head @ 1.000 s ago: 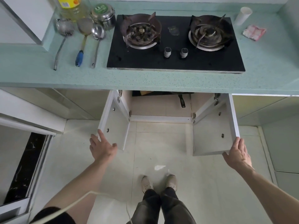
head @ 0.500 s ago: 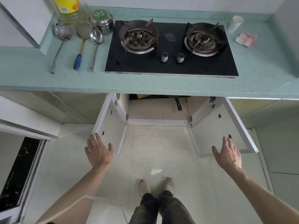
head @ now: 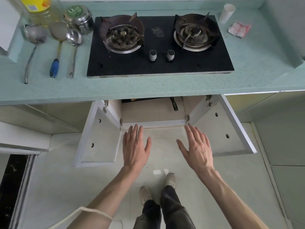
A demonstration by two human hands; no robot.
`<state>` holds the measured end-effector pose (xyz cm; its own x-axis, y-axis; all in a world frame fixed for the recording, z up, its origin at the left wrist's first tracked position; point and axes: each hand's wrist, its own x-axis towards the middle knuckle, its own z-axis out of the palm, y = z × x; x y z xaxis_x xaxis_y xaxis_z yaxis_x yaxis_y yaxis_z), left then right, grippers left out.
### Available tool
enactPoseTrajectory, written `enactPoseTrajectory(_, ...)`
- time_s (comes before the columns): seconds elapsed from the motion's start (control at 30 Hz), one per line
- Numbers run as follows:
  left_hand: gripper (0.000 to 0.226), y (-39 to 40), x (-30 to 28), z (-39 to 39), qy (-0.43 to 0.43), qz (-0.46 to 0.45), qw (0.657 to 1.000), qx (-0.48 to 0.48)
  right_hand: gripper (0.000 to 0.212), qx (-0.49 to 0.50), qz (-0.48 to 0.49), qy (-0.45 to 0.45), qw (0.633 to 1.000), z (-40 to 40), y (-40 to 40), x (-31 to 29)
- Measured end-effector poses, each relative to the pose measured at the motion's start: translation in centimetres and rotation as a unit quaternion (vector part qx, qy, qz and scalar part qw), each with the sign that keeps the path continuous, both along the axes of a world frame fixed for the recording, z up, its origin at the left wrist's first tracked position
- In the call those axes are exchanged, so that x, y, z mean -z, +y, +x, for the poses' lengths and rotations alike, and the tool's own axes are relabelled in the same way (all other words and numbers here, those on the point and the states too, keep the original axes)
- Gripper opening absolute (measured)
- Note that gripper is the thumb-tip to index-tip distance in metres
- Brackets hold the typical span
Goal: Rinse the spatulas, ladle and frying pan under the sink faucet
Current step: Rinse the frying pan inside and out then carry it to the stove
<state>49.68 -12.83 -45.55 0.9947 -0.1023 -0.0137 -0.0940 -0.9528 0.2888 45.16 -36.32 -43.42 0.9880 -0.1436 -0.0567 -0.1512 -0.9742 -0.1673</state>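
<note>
Steel utensils lie in a row on the green counter (head: 148, 90), left of the stove (head: 160, 47): a skimmer-type spatula (head: 32, 47), a blue-handled spatula (head: 57, 52), a ladle (head: 74, 47). Handles point toward the person, bowls toward the wall, probably laid out for easy grabbing. No sink or faucet in view.

Cabinet doors under the stove stand wide open, left door (head: 97, 134) and right door (head: 219, 129). A dark handle (head: 173, 104) pokes out of the cabinet's shadow, likely the frying pan, though the pan body is hidden.

Left hand (head: 134, 146) and right hand (head: 196, 146) hover side by side in front of the opening, palms down, fingers straight and slightly spread, holding nothing, touching nothing. My guess: reaching in for that handle, so the rinsing is not yet started.

Writing: yellow-labelled oil bottle (head: 38, 9) at back left, text too blurred to read. Metal tin (head: 79, 19) has a green lid sticker, also unreadable. White cup (head: 227, 13) and crumpled packet (head: 239, 28) at back right, no legible print.
</note>
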Motion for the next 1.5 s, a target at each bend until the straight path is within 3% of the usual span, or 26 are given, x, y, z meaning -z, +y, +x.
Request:
enactPoseTrajectory(0.4, 0.055, -7.9, 5.1, 5.9, -0.017, -0.029, 0.999, 0.021, 0.072, 0.014, 0.043, -0.024, 0.999, 7.4, -2.6, 6.7)
enactPoseTrajectory(0.73, 0.052, -12.1, 18.3, 10.8, -0.019, -0.039, 0.999, 0.031, 0.071, 0.039, 0.048, -0.018, 0.998, 13.3, -7.4, 18.9)
enactPoseTrajectory(0.87, 0.048, -13.0, 24.5, 12.8, -0.017, -0.043, 0.998, 0.045, 0.066, 0.069, 0.102, -0.019, 0.992, 15.4, -8.2, 24.6)
enactPoseTrajectory(1.23, 0.047, -14.9, 37.9, 18.8, 0.040, -0.108, 0.993, -0.005, 0.078, 0.252, 0.378, 0.078, 0.888, 24.6, -9.6, 37.6)
enactPoseTrajectory(1.37, 0.052, -16.3, 41.4, 21.5, 0.132, -0.230, 0.959, -0.095, 0.082, 0.212, 0.292, 0.107, 0.927, 29.3, -10.7, 41.5)
enactPoseTrajectory(1.5, 0.049, -17.6, 44.3, 24.4, 0.153, -0.265, 0.945, -0.113, 0.062, 0.193, 0.264, 0.142, 0.934, 33.7, -11.3, 44.3)
